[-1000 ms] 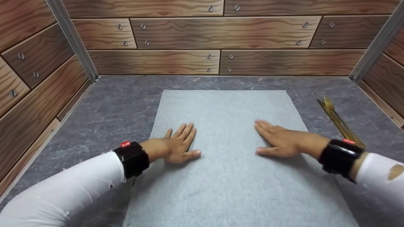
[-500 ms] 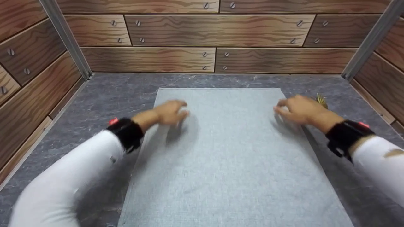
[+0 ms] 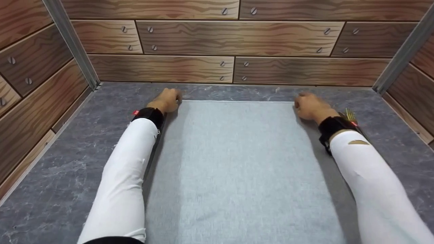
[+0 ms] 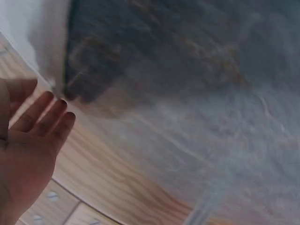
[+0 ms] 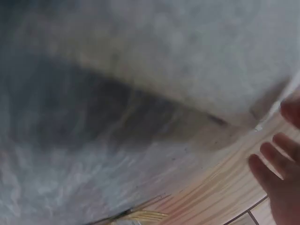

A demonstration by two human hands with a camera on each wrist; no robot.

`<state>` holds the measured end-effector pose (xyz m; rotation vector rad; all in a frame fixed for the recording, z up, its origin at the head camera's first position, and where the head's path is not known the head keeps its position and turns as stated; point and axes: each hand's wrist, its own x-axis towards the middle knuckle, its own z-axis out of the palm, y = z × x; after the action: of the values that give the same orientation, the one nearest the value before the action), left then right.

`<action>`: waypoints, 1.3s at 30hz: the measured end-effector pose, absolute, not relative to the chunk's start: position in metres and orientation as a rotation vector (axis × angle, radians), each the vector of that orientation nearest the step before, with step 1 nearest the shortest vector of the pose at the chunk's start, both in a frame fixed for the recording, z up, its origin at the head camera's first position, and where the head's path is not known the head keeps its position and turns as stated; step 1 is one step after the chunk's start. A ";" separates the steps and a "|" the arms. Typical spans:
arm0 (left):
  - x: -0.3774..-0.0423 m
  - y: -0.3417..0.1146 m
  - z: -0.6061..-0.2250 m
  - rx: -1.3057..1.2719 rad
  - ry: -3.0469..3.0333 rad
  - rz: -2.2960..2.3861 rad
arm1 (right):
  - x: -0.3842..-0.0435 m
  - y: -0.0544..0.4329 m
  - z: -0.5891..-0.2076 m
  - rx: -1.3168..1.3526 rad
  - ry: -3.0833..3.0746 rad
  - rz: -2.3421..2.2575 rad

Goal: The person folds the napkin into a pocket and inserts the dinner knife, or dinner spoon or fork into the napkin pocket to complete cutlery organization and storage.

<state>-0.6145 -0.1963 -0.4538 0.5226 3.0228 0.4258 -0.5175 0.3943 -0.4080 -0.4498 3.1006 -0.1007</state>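
A large pale grey cloth (image 3: 244, 162) lies flat and smooth on the table. At its far left corner is my left hand (image 3: 169, 99), the fingers bent down toward the edge. My right hand (image 3: 310, 106) is at the far right corner in a similar pose. The left wrist view shows the left fingers (image 4: 47, 115) slightly bent beside the cloth's corner, with a gap to the thumb. In the right wrist view, the right fingers (image 5: 276, 159) are spread near the other corner, also apart from the thumb.
A gold fork (image 3: 350, 116) lies to the right of the cloth, partly hidden behind the right forearm. Dark grey marbled tabletop (image 3: 78, 145) surrounds the cloth. Wood-plank-patterned walls (image 3: 203, 37) stand at the back and both sides, with grey metal posts (image 3: 73, 44) in the corners.
Both hands have lifted from flat on the middle of the cloth and moved forward and outward to its far corners. The right forearm now covers much of the cutlery.
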 end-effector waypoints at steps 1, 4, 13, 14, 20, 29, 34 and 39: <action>-0.614 -0.198 -0.455 0.532 3.028 0.448 | -0.531 0.404 -0.419 -0.480 3.084 -0.103; -0.609 -0.198 -0.455 0.581 3.057 0.481 | -0.564 0.427 -0.439 -0.568 3.039 -0.116; -0.595 -0.181 -0.435 0.576 3.048 0.441 | -0.590 0.453 -0.449 -0.575 2.995 -0.320; -0.596 -0.180 -0.433 0.559 3.045 0.430 | -0.589 0.452 -0.449 -0.559 3.013 -0.332; -0.595 -0.181 -0.421 0.499 3.062 0.354 | -0.545 0.417 -0.415 -0.534 3.095 -0.284; -0.553 -0.176 -0.380 0.548 3.109 0.242 | -0.464 0.354 -0.328 -0.517 3.112 -0.116; -0.493 -0.165 -0.336 0.612 3.126 0.261 | -0.461 0.352 -0.319 -0.500 3.134 -0.009; -0.484 -0.169 -0.323 0.639 3.162 0.166 | -0.457 0.350 -0.310 -0.421 3.103 -0.077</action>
<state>-0.4836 -0.1688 -0.3232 0.6392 3.1620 0.1656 -0.4574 0.3498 -0.3103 -0.4210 3.1031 -0.0772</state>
